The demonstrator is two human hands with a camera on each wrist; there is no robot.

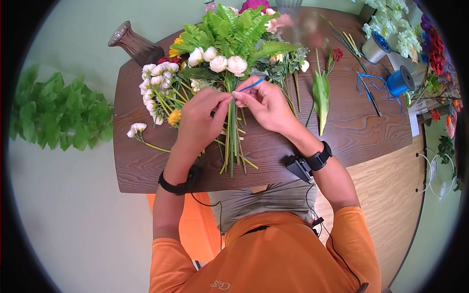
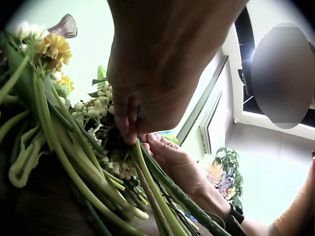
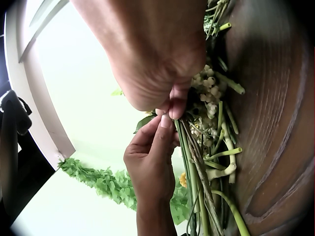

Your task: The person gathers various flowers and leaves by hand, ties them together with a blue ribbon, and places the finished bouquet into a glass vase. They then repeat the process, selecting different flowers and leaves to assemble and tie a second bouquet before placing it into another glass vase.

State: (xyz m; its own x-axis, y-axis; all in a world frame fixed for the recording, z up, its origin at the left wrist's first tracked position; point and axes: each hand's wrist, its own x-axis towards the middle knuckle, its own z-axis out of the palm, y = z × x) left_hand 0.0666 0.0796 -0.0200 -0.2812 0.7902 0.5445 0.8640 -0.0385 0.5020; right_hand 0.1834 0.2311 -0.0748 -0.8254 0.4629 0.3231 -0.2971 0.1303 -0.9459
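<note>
A bouquet with green fern leaves [image 1: 227,31] and pale white-pink blooms [image 1: 236,65] lies before me, its bundled green stems [image 1: 233,141] pointing toward my body. At the top of these stems my left hand [image 1: 202,115] and right hand [image 1: 267,106] meet, fingertips pinching close together. A thin blue ribbon [image 1: 252,85] runs out over the right hand's fingers. In the left wrist view, thumb and fingers of the left hand [image 2: 142,93] come together at the stems, hiding the ribbon there. The right wrist view shows both sets of fingertips touching beside the stems [image 3: 194,177].
White blooms [image 1: 159,80] and a lone white sprig [image 1: 137,129] lie at left on the wooden table [image 1: 342,141]. A glass vase [image 1: 134,44] tilts at the back left. Rightward are a broad-leaved stem [image 1: 320,100], a blue ribbon spool [image 1: 399,80] and another spool [image 1: 375,48].
</note>
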